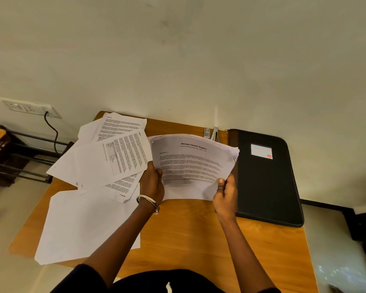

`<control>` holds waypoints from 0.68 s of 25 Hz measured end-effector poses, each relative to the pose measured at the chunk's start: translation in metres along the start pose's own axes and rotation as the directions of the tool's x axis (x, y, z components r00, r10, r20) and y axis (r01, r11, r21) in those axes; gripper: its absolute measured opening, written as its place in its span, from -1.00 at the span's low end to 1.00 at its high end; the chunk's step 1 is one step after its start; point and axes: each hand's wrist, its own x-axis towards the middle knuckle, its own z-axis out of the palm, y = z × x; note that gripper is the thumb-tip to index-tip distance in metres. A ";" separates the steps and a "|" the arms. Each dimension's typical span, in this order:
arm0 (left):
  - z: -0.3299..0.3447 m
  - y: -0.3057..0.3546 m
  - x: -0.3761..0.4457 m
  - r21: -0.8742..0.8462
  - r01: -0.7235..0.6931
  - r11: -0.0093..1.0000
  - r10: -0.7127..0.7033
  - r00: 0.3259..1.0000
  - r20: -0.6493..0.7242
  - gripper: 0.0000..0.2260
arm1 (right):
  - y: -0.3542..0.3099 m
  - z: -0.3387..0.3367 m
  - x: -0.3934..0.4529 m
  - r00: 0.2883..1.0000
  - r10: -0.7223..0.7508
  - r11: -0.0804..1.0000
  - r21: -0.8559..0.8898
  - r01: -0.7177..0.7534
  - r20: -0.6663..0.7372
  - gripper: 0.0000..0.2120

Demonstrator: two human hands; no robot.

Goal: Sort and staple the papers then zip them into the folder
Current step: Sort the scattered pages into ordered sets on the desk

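A stack of printed papers, its top sheet headed "Sample Health Report", is lifted above the wooden table. My left hand grips its lower left edge and my right hand grips its lower right corner, thumb on top. Loose printed sheets lie fanned out to the left, with a blank sheet nearer me. A black zip folder lies closed on the right. A silver stapler pokes out behind the stack by the wall.
The table stands against a pale wall. A wall socket with a black cable is at the left, above a dark metal rack. The blank sheet overhangs the table's left front edge.
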 end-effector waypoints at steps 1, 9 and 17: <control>0.000 -0.002 0.000 0.013 -0.013 1.000 0.012 1.000 0.011 -0.80 | 0.002 -0.001 0.001 1.000 0.005 1.000 0.011 -0.004 -0.004 -0.77; -0.014 -0.006 0.003 0.073 -0.107 0.992 0.104 0.994 0.041 -0.85 | 0.005 -0.019 0.008 0.999 0.029 0.985 0.170 -0.024 -0.025 -0.80; -0.029 -0.017 0.013 -0.237 0.035 0.971 -0.045 0.998 -0.035 -0.87 | 0.004 -0.031 0.016 0.999 0.032 0.977 0.212 -0.034 0.013 -0.76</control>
